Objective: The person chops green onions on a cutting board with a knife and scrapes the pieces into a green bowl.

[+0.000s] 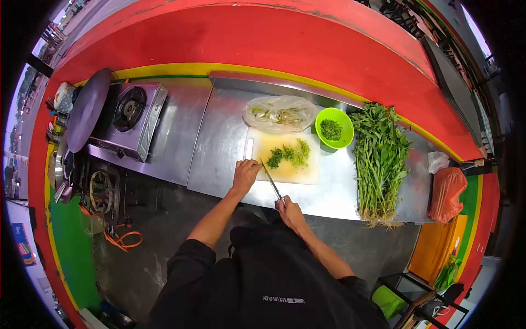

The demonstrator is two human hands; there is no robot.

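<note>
My right hand [291,213] is wrapped round the handle of a knife [271,181], whose blade slants up and left over the near edge of the white cutting board [298,176]. At the board's near left corner is my left hand [246,174], fingers curled together beside the blade's tip; whatever they may hold is hidden. Dark chopped greens [275,158] lie on the board just beyond the tip, with paler chopped pieces [300,153] to their right. Behind the board rests a clear plastic bag [279,113] with plant scraps inside. A lime green bowl [345,138] contains chopped greens.
A large bundle of leafy stems [378,159], roots towards me, lies on the steel counter [219,126] at right. Past it sits a red plastic bag [447,192]. To the left are a gas stove [129,112] and a big dark round pan or lid [90,109]. A red wall [263,44] borders the back.
</note>
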